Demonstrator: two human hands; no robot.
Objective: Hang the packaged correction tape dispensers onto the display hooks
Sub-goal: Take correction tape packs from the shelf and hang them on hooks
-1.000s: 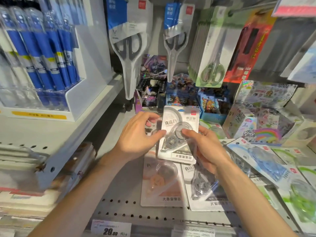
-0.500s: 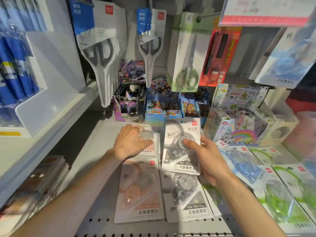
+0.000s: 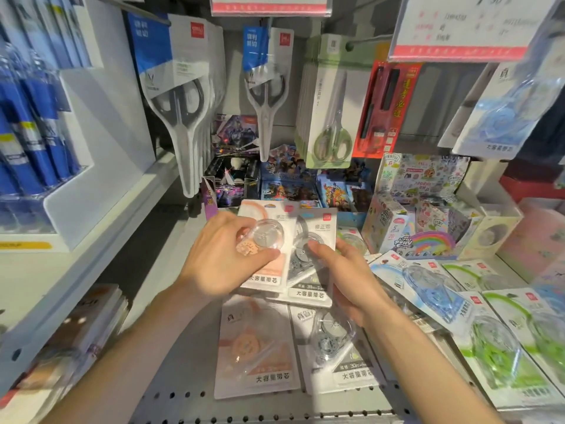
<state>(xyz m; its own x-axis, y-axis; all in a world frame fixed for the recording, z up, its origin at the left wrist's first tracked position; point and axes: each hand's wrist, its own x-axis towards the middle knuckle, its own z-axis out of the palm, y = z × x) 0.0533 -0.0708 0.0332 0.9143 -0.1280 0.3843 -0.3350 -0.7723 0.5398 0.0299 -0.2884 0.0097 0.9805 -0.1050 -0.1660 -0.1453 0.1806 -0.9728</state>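
My left hand [image 3: 223, 258] grips a pink-carded correction tape pack [image 3: 266, 240] by its clear blister, raised above the shelf. My right hand [image 3: 345, 276] holds a grey correction tape pack [image 3: 315, 237] just to its right; the two cards overlap. Below them, another pink pack [image 3: 256, 347] and another grey pack [image 3: 339, 347] lie flat on the perforated shelf [image 3: 183, 399]. Blue packs [image 3: 428, 289] and green packs [image 3: 501, 344] lie to the right. A blue pack [image 3: 501, 114] hangs at the upper right. A bare hook [image 3: 367, 41] sticks out above the green scissors.
Packaged scissors [image 3: 180, 96] hang from hooks on the back wall, with a green pair [image 3: 333, 117] and a red pack [image 3: 388, 108] beside them. Card boxes [image 3: 275, 185] and sticker boxes [image 3: 422, 209] stand at the shelf's back. Blue pens [image 3: 27, 133] fill a left rack. Price signs [image 3: 458, 26] hang overhead.
My left hand has picked up a pink pack from the shelf and brought it beside the grey pack in my right hand. The view has tilted up.
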